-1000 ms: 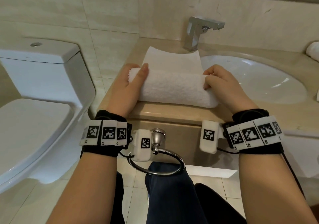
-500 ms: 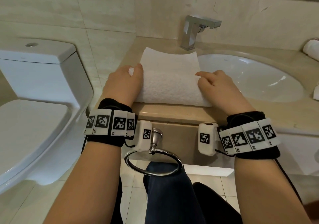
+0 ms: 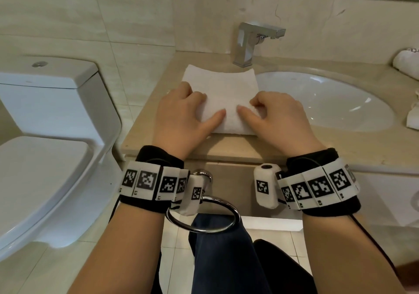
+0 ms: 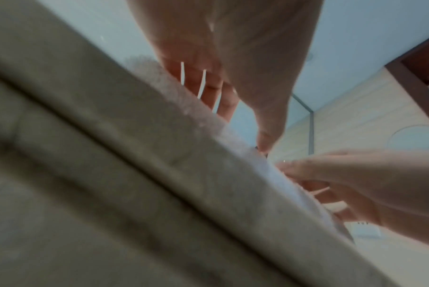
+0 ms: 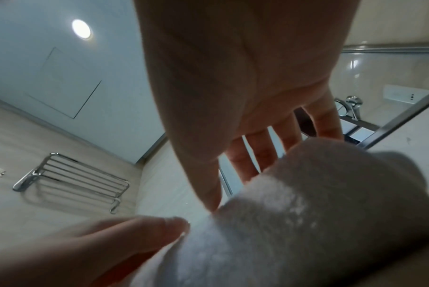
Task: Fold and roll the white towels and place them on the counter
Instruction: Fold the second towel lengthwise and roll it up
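A white towel lies on the beige counter left of the sink, its near end wound into a thick roll. My left hand and right hand sit side by side on the roll, fingers curled over its top and thumbs pointing at each other on the near side. In the right wrist view the right hand wraps its fingers over the fluffy roll. The left wrist view shows the left hand on the towel above the counter edge.
A white sink basin and chrome faucet lie right of the towel. A rolled towel and another white cloth sit at the far right. A toilet stands left; a chrome towel ring hangs below the counter.
Both hands moved from the ends of the roll towards its middle, and their fingers now curl over the top. The roll looks thicker, and less flat towel lies beyond it.
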Available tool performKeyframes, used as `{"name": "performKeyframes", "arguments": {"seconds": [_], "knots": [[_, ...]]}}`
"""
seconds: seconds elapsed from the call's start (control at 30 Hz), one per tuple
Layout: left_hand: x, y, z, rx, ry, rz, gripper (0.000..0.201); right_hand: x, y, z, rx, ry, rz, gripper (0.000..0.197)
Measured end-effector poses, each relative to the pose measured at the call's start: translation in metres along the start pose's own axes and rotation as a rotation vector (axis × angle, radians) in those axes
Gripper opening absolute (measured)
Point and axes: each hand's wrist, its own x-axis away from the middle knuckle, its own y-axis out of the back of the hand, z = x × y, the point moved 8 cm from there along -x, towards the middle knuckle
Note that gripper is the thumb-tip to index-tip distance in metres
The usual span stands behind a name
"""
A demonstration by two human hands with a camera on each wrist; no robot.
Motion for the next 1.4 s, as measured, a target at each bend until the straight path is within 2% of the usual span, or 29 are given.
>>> {"name": "performKeyframes", "arguments": {"seconds": [0.13,0.23,0.3,0.37,0.5,0.63,0.7,0.87,1.0,1.2,1.3,1.4], "knots": [[-0.002,-0.008,0.006,-0.055,0.034,0.141,0.078,0.001,-0.014,0.003,0.066,-0.017,0.162,0.06],[-0.003,-0.01,0.003,-0.058,0.042,0.208,0.081,0.007,-0.026,0.006,0.137,0.008,0.279,0.065],[-0.002,-0.014,0.002,-0.1,0.026,0.307,0.082,0.009,-0.029,0.007,0.141,0.006,0.3,0.069],[-0.002,-0.018,0.004,-0.15,0.011,0.387,0.082,0.008,-0.027,0.008,0.114,0.001,0.288,0.064],[-0.006,-0.016,0.002,-0.147,0.06,0.319,0.067,0.006,-0.027,0.007,0.085,-0.004,0.289,0.064],[-0.009,-0.01,-0.004,-0.125,0.095,0.336,0.058,0.007,-0.023,0.003,0.05,-0.005,0.284,0.066],[-0.007,-0.005,-0.003,-0.074,0.133,0.386,0.062,0.009,-0.02,0.0,-0.017,-0.014,0.285,0.064],[-0.006,0.007,0.009,0.082,0.272,0.47,0.037,0.016,-0.009,-0.014,-0.338,-0.129,0.279,0.044],[-0.008,0.005,0.021,0.304,0.41,0.575,0.039,0.015,-0.005,-0.026,-0.593,-0.229,0.214,0.04],[0.002,0.002,0.034,0.542,0.53,0.542,0.051,0.009,-0.008,-0.029,-0.727,-0.277,0.165,0.048],[0.002,0.004,0.041,0.7,0.564,0.471,0.038,0.006,-0.011,-0.032,-0.74,-0.289,0.175,0.039],[0.004,0.003,0.05,0.839,0.623,0.327,0.019,0.005,-0.02,-0.037,-0.965,-0.376,0.198,0.023]]}}
